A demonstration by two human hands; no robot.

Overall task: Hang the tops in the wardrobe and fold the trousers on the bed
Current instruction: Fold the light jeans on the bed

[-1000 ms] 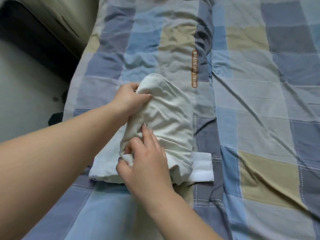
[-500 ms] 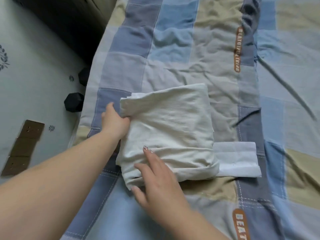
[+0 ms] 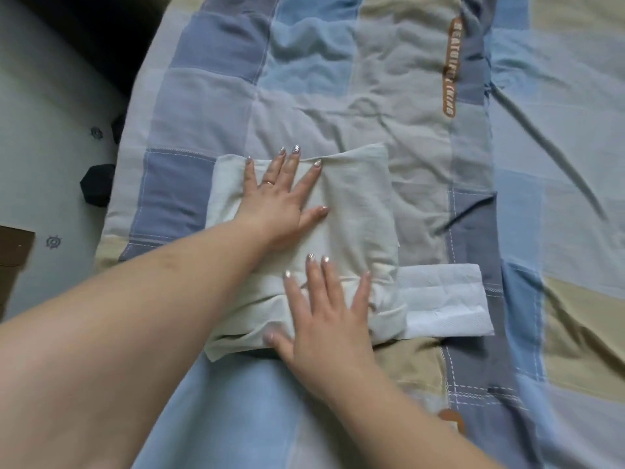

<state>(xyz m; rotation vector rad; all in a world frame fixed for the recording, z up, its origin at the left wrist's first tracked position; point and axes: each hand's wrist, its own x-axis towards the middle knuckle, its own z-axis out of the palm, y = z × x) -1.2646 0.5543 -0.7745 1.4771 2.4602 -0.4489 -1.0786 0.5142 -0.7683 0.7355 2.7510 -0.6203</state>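
Cream-white trousers (image 3: 358,211) lie folded into a thick square near the left side of the bed (image 3: 338,79), which has a blue, grey and beige checked cover. My left hand (image 3: 280,198) lies flat on the far left part of the fold, fingers spread and straight. My right hand (image 3: 324,313) presses flat on the near edge of the fold, fingers straight. A white folded piece (image 3: 443,299) sticks out from under the trousers on the right.
The bed's left edge drops to a pale floor (image 3: 44,184). A black object (image 3: 96,184) sits on the floor beside the bed, and a brown box edge (image 3: 13,252) shows at far left. The checked cover spreads wide to the right.
Both hands let go of the cloth they gripped and now lie flat on top of the folded trousers. The fold has been laid down into a flatter square.
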